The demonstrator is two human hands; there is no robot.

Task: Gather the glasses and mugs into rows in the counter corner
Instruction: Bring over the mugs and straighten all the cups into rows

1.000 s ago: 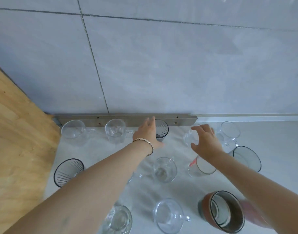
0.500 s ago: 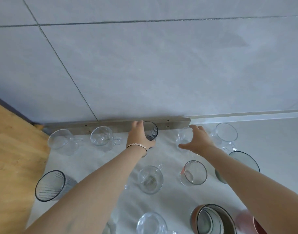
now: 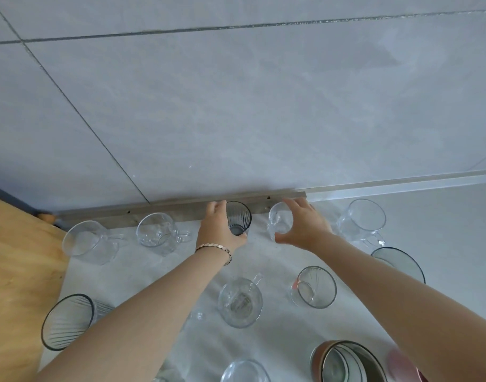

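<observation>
My left hand (image 3: 218, 230), with a bracelet on the wrist, grips a dark ribbed glass (image 3: 240, 217) standing against the metal strip at the wall. My right hand (image 3: 305, 227) wraps around a small clear glass (image 3: 279, 220) just to its right. Two clear mugs (image 3: 88, 241) (image 3: 159, 235) stand in the back row to the left, and another clear mug (image 3: 364, 221) to the right. Nearer me are a clear mug (image 3: 240, 301), a clear glass (image 3: 314, 286) and a large ribbed glass (image 3: 68, 321).
A wooden panel (image 3: 18, 271) borders the white counter (image 3: 443, 224) on the left. The grey tiled wall (image 3: 236, 119) rises behind the metal strip (image 3: 164, 208). A grey-rimmed bowl (image 3: 401, 261) sits at right, stacked bowls (image 3: 346, 362) and another clear mug (image 3: 244, 372) near the bottom edge.
Both hands have reached farther back to the wall. My left hand now closes on the ribbed glass and my right on the small clear glass. The view has tilted up.
</observation>
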